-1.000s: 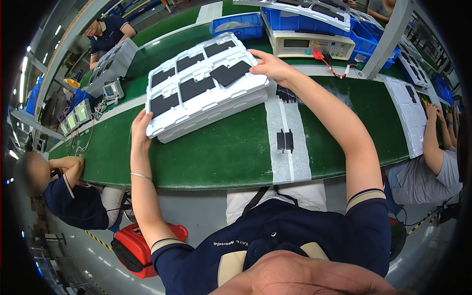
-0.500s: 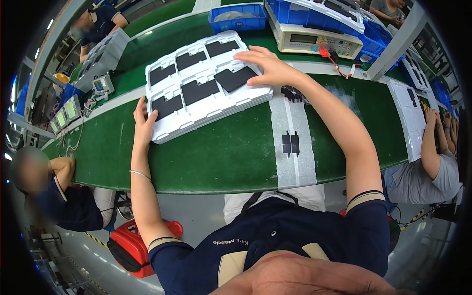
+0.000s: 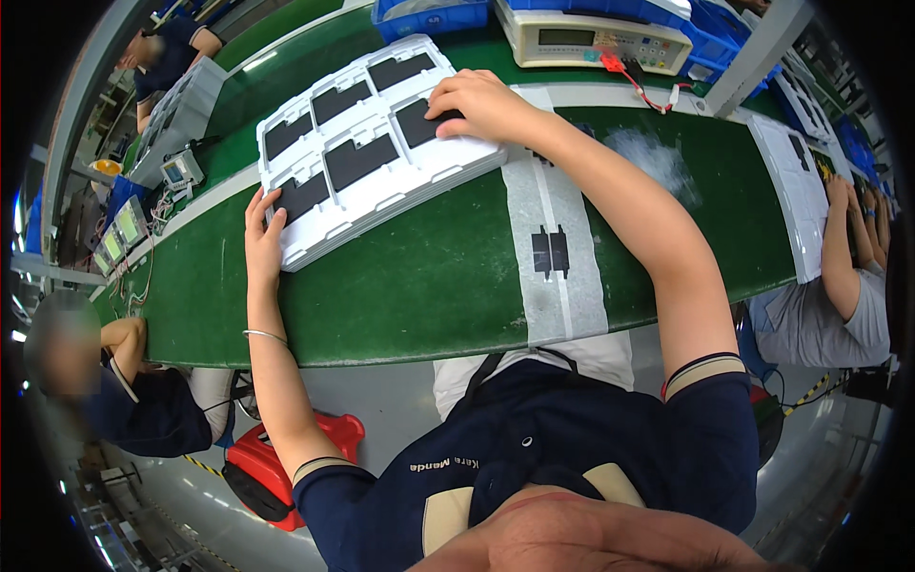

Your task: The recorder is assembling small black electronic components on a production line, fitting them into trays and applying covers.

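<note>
A stack of white moulded plastic trays (image 3: 381, 194) lies slanted on the green table, with several flat black rectangular pieces in the top tray's pockets. My left hand (image 3: 264, 234) grips the stack's left edge, its thumb over the rim beside a black piece (image 3: 303, 197). At the near right pocket, my right hand (image 3: 486, 107) has its fingers curled over another flat black piece (image 3: 415, 124). That piece lies roughly level in its pocket, its right part hidden under the fingers.
A pale strip (image 3: 538, 310) with small black pieces (image 3: 550, 251) crosses the green table (image 3: 410, 305). Behind stand a bench meter (image 3: 591, 48) with red leads and a blue bin (image 3: 434, 19). Other people work at both sides; a white tray (image 3: 786, 191) lies near the right one.
The black piece under my right hand was tilted out of its pocket and now lies flatter in it. My right fingers have moved left onto it. The whole view has shifted slightly.
</note>
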`<state>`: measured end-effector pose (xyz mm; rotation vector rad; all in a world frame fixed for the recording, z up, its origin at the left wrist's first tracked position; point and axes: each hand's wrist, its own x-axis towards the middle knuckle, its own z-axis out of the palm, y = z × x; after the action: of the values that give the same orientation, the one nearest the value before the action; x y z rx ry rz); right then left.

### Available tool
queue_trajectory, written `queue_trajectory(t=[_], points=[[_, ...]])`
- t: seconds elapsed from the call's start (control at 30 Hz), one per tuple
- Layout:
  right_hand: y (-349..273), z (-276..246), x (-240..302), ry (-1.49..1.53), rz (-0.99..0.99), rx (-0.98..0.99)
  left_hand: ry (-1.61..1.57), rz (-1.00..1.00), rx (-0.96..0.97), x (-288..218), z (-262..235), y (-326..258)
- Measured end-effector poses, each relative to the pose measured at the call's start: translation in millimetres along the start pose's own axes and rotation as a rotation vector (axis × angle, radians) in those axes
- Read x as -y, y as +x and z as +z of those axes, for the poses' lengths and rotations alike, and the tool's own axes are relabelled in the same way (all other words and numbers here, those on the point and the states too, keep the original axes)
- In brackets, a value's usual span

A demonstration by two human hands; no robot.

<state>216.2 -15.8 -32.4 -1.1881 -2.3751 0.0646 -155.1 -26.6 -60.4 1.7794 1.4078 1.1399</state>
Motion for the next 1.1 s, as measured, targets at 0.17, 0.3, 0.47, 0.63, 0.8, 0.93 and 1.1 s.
queue_trajectory(t=[0.17,0.3,0.47,0.63,0.8,0.93,1.1], points=[[2,7,-14,0.248,0.030,0.012,0.004,0.036,-0.013,5,-6,3],[-8,-5,-4,0.182,0.065,-0.128,0.699,0.557,-0.379,-30,5,-7],[-81,-44,29,0.510,0.032,-0.177,0.192,0.518,0.328,-129,84,-63],[-144,-50,27,0.552,0.130,-0.099,0.303,0.855,0.880,-169,163,-75],[-156,-64,12,0.467,0.243,-0.195,0.350,0.898,0.972,-157,179,-76],[-157,-60,3,0.457,0.182,-0.199,0.381,0.866,0.994,-159,175,-76],[-155,-56,5,0.474,0.143,-0.136,0.233,0.817,0.930,-146,173,-71]])
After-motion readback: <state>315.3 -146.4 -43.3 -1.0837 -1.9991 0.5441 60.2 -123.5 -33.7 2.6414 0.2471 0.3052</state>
